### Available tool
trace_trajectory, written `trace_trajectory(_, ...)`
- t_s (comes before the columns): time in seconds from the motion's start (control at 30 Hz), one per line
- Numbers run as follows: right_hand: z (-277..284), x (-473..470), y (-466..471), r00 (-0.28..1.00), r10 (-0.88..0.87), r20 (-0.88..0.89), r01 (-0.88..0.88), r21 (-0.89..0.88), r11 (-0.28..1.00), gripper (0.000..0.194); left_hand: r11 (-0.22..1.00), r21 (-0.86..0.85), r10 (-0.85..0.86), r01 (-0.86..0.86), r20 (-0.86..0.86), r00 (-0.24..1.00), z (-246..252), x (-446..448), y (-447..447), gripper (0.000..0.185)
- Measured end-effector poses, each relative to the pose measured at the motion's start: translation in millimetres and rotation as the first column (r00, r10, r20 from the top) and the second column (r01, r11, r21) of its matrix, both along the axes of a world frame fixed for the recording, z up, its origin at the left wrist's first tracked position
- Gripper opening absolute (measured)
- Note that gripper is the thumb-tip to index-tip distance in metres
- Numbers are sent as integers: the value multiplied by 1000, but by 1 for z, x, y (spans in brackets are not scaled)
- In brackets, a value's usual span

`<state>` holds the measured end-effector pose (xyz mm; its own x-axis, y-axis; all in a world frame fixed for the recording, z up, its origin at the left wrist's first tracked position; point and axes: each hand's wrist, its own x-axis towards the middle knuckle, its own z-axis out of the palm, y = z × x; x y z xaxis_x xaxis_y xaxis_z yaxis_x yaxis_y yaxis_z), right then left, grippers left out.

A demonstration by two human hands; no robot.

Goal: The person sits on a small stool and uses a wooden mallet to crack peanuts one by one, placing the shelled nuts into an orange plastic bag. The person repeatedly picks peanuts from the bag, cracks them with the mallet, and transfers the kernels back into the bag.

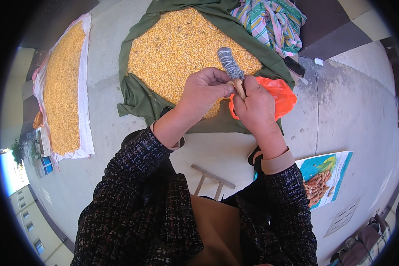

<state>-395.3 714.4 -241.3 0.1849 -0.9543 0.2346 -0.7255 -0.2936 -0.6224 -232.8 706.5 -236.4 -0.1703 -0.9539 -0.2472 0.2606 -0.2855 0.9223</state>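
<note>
My right hand (257, 103) grips a short wooden stick (240, 90). Grey fabric wound with pale thread forms a thick wrapped head (228, 61) on its upper end. At the base of this wrapping, the thumb and fingers of my left hand (204, 91) pinch the stick; whether a loose thread is between them is too small to tell. Below both hands, dried corn kernels (183, 46) lie heaped on a dark green cloth (136, 91). An orange-red plastic bag (281, 98) is partly hidden behind my right hand.
A striped cloth (271, 25) lies crumpled at upper right, near a dark phone-like object (294, 67). More kernels (65, 89) cover a white sheet (86, 133) at left. Brownish-red pieces (317, 189) lie on a printed sack (339, 169). A wooden stool-like frame (212, 176) shows between my legs.
</note>
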Motion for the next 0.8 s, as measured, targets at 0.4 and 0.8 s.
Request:
trace_trajectory(0.4, 4, 3, -4, 1000, 13, 18, -13, 7, 1000, 23, 997, 14, -75, 74, 165, 983, 6, 9, 0, 19)
trace_trajectory(0.8, -2, 2, -4, 998, 33, -49, -34, -24, 999, 23, 996, -31, -80, 85, 139, 987, 5, 9, 2, 19)
